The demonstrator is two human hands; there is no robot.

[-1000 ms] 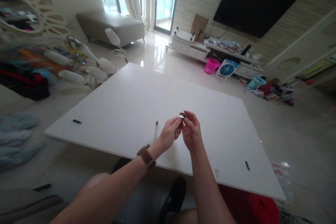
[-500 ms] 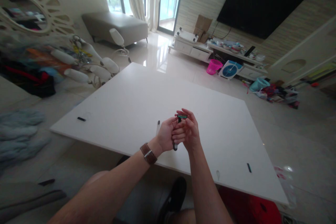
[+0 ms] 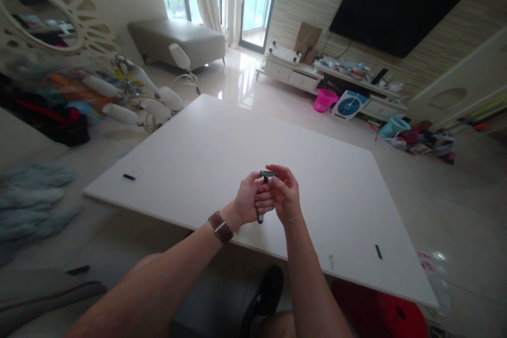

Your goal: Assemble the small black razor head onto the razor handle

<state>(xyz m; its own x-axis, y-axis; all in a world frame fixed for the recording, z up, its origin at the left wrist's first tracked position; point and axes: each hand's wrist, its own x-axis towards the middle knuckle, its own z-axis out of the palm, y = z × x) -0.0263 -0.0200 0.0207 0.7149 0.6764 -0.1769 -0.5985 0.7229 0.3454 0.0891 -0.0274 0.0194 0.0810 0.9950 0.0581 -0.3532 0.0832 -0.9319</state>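
A safety razor [image 3: 268, 174] with a dark handle and a green-striped head stands upright over the white table [image 3: 336, 195]. My left hand [image 3: 247, 200] has its fingers wrapped around the handle, whose lower end pokes out beneath them. Beside it, my right hand [image 3: 288, 195] curls around the razor head, fingertips touching its right side and neck. Part of the handle is hidden by the fingers. A small black strip [image 3: 129, 177] lies far to the left on the tabletop, another black strip [image 3: 378, 251] to the right. A small clear piece [image 3: 331, 261] rests near the front edge.
A lamp with several white shades [image 3: 158, 108] stands by the table's left corner. A red object [image 3: 380, 309] is under the right front edge. Beyond the table are a pink basket [image 3: 325, 100], a blue-and-white fan [image 3: 349, 104] and a low cabinet [image 3: 289, 76].
Both hands have shifted slightly left with the razor, and its head now sits more level. The dark-tipped slim item seen behind my left hand is now hidden.
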